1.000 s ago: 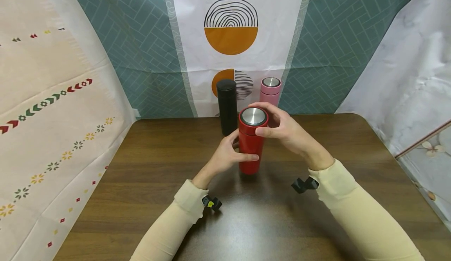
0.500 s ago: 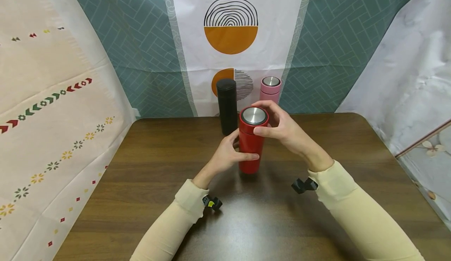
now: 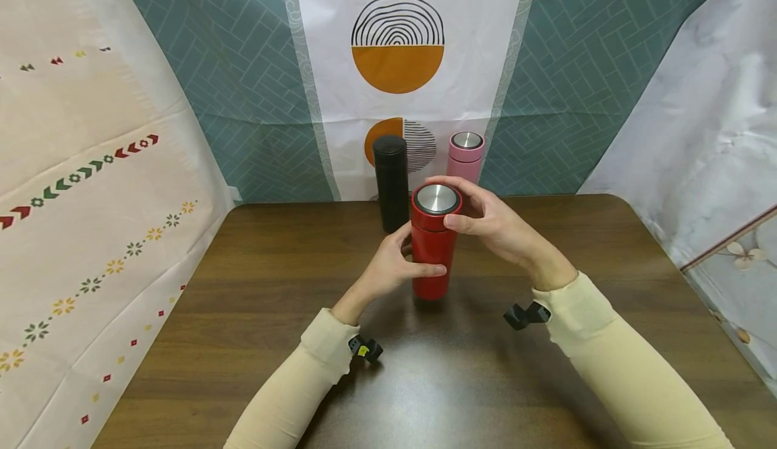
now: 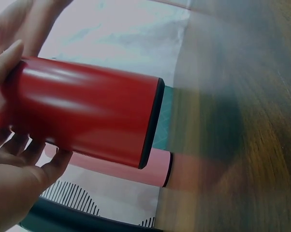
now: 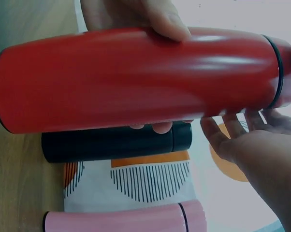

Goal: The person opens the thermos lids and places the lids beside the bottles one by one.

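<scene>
In front of the black flask (image 3: 391, 179), the left hand (image 3: 387, 268) grips the red flask (image 3: 432, 248) mid-body, the right hand (image 3: 500, 228) its lid (image 3: 437, 199), sound holds for something probably rigid, heavyish and slick.

1. The left hand (image 5: 131, 14) grips a glossy red cylindrical flask (image 5: 126, 79) from the left, thumb on its near side.
2. At right, the right hand (image 5: 254, 150) curls its fingers about the red cap (image 5: 288, 72).
3. Far left, partly hidden: a black cylindrical flask (image 5: 102, 146).
4. Far right: a pink cylindrical flask (image 5: 116, 222).
5. Beyond both hangs white cloth (image 5: 94, 195) printed with black stripes and orange shapes.
</scene>
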Available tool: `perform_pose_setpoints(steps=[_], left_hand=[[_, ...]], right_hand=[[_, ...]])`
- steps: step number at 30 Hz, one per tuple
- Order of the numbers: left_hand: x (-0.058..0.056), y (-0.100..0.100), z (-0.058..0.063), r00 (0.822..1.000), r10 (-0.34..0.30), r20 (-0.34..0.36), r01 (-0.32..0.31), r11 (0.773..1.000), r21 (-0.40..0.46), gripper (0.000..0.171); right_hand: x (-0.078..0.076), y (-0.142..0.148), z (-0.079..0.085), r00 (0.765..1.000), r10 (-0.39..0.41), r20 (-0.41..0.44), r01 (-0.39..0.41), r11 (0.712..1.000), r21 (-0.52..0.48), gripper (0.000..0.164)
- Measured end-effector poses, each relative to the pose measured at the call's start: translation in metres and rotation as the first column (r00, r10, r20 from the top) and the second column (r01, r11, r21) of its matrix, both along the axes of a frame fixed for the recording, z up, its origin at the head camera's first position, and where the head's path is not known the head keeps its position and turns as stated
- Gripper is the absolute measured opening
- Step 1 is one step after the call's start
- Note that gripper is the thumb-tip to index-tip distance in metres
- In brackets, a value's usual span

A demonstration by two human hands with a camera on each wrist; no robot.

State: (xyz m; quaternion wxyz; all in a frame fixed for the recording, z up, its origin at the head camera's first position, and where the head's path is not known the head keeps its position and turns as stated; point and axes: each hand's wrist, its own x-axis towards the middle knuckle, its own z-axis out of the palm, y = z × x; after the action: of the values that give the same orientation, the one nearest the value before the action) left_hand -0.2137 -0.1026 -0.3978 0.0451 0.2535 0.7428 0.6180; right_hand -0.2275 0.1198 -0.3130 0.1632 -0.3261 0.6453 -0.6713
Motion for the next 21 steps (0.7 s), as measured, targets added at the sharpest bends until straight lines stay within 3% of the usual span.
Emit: perform_pose_setpoints(steps=[5,11,21], left_hand=[[0.001,0.0,0.001,1.0,0.022,0.007,-0.022,1.0,-0.008,0.069],[0.001,0.0,-0.001,1.0,0.02,0.009,-0.02,1.0,-0.007,0.068],[0.001,-0.001,0.0,1.0,0.006,-0.006,-0.005,1.0,0.004,0.065]], right_hand=[[0.003,-0.006,-0.005,0.996,-0.085,-0.014,0.085,0.996,0.007,0.068],[0.006,-0.012,-0.006,0.987,-0.155,-0.033,0.154,0.988,-0.027,0.059],[0.003,-0.005,-0.003,1.0,-0.004,-0.007,0.004,0.999,-0.044,0.061]])
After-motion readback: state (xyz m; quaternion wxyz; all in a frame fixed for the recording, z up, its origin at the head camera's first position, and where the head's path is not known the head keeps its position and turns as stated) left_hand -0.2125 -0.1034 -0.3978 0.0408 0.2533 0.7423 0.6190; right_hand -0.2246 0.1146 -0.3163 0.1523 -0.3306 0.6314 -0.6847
